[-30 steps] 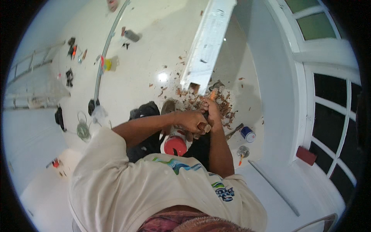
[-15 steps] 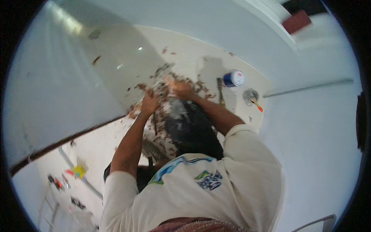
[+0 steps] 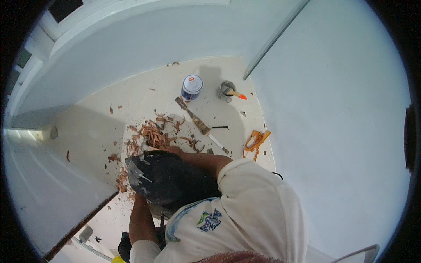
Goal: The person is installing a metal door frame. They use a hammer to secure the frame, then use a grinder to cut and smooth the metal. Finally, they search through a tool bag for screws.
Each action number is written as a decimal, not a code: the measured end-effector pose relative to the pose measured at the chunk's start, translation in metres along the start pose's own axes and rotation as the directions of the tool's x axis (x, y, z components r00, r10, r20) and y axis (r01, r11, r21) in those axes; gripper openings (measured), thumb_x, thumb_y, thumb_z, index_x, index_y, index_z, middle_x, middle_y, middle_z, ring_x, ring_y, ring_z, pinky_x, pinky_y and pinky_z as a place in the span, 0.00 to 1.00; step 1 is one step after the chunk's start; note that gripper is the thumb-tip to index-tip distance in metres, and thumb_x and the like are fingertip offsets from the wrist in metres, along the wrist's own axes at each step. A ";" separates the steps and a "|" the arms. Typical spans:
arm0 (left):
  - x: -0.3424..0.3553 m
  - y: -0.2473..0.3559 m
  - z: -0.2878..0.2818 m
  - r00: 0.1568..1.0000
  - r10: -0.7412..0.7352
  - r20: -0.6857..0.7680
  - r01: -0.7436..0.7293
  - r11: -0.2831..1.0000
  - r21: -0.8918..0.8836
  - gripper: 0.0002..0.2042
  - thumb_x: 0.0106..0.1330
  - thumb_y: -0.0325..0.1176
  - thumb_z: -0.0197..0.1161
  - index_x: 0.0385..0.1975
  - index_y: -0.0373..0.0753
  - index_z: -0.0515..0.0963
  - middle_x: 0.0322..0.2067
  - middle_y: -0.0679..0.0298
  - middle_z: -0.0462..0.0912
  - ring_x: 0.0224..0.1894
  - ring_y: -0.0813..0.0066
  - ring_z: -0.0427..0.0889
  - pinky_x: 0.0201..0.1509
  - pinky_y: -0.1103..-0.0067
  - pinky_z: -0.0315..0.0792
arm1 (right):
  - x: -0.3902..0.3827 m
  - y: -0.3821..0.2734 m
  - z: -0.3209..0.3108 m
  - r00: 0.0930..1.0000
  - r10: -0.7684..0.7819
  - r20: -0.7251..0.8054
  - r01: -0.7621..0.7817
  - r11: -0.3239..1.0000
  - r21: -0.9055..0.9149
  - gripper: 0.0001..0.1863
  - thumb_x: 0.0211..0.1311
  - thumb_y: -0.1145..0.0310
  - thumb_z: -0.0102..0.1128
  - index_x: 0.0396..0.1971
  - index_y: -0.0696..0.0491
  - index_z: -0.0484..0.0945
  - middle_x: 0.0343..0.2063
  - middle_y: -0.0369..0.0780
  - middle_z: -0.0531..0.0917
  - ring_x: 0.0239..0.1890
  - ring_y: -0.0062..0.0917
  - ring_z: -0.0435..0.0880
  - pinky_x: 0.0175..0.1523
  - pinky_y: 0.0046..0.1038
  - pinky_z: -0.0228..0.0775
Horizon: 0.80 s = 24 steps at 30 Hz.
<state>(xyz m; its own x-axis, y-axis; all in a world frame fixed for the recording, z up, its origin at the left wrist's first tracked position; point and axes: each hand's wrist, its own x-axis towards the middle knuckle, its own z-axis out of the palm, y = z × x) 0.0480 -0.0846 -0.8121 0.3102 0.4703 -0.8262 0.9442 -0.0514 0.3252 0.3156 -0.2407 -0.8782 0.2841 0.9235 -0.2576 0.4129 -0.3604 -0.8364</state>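
Observation:
My right hand [image 3: 173,150] rests low at the near edge of a heap of reddish-brown wood shavings [image 3: 153,133]. My raised knee [image 3: 175,177], in dark cloth smeared with white, covers part of it, and its finger pose is unclear. On the other side of the knee my left forearm [image 3: 142,221] reaches forward; the left hand itself is hidden behind the knee. Loose curls and flakes lie around the heap, some down along the left of my knee. Right of the heap lies a long worn tool [image 3: 193,116] with a dark flat end and a broad brown end.
A lidded paint can [image 3: 192,87] stands beyond the heap. Beside it a small grey-smeared pot [image 3: 226,89] holds a paintbrush [image 3: 238,94]. Orange straps [image 3: 255,143] lie by the right wall, near a black rod [image 3: 220,127]. A pale panel with a brown edge [image 3: 83,223] stands at left.
My view has swung to the right, so the can and pot appear further left and the orange straps have come into view. Both hands, visible over the shavings before, are now largely behind my knee.

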 end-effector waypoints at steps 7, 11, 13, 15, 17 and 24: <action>-0.004 -0.004 -0.011 0.999 -0.005 0.044 0.004 1.000 0.024 0.23 0.76 0.50 0.61 0.53 0.32 0.79 0.51 0.48 0.83 0.54 0.55 0.83 0.62 0.62 0.76 | -0.034 -0.067 -0.123 0.992 0.067 0.106 -0.028 0.943 -0.331 0.17 0.73 0.60 0.60 0.53 0.53 0.84 0.49 0.48 0.86 0.49 0.43 0.86 0.57 0.48 0.78; -0.001 -0.010 -0.018 0.998 -0.012 0.063 0.010 0.999 0.041 0.24 0.76 0.51 0.61 0.52 0.32 0.79 0.49 0.49 0.84 0.52 0.56 0.84 0.60 0.63 0.77 | -0.021 -0.064 -0.336 0.642 0.214 -0.736 -0.447 0.885 -0.132 0.16 0.72 0.58 0.61 0.50 0.53 0.83 0.41 0.49 0.87 0.46 0.49 0.87 0.54 0.48 0.78; -0.001 -0.013 -0.025 0.997 -0.014 0.075 0.010 0.999 0.053 0.24 0.76 0.51 0.61 0.52 0.33 0.79 0.48 0.50 0.85 0.50 0.57 0.85 0.59 0.63 0.78 | -0.036 -0.049 -0.459 0.312 0.072 -0.947 -0.523 0.846 -0.109 0.23 0.69 0.55 0.67 0.53 0.56 0.78 0.44 0.49 0.85 0.49 0.49 0.85 0.56 0.47 0.78; -0.004 -0.016 -0.035 0.996 -0.009 0.085 0.003 0.997 0.071 0.24 0.76 0.52 0.61 0.52 0.33 0.79 0.46 0.50 0.85 0.49 0.58 0.85 0.58 0.63 0.78 | -0.041 -0.030 -0.570 0.017 0.118 -0.993 -0.626 0.776 0.081 0.40 0.61 0.46 0.75 0.56 0.66 0.71 0.57 0.56 0.78 0.59 0.53 0.80 0.63 0.48 0.76; -0.008 -0.017 -0.048 0.994 -0.001 0.106 -0.008 0.996 0.090 0.24 0.76 0.52 0.61 0.51 0.33 0.79 0.45 0.51 0.86 0.48 0.59 0.86 0.57 0.64 0.79 | -0.034 -0.003 -0.655 -0.072 0.265 -0.962 -0.646 0.722 0.247 0.48 0.59 0.43 0.75 0.62 0.69 0.66 0.60 0.58 0.76 0.64 0.53 0.77 0.69 0.47 0.73; -0.072 -0.067 -0.093 0.964 0.181 0.197 -0.232 0.932 0.279 0.24 0.76 0.54 0.61 0.51 0.34 0.79 0.41 0.53 0.87 0.44 0.62 0.88 0.54 0.65 0.81 | -0.041 0.092 -0.747 0.640 0.081 -0.764 -0.766 -0.015 -0.643 0.25 0.68 0.45 0.66 0.51 0.51 0.83 0.51 0.42 0.85 0.53 0.37 0.86 0.51 0.42 0.79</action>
<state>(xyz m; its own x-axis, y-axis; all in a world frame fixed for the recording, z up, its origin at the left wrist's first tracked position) -0.0482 -0.0333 -0.7322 0.4911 0.2707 -0.8279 0.8390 -0.4026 0.3660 0.9885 -0.4097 -0.5828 0.8764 0.4616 0.1372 0.3324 -0.7861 0.5211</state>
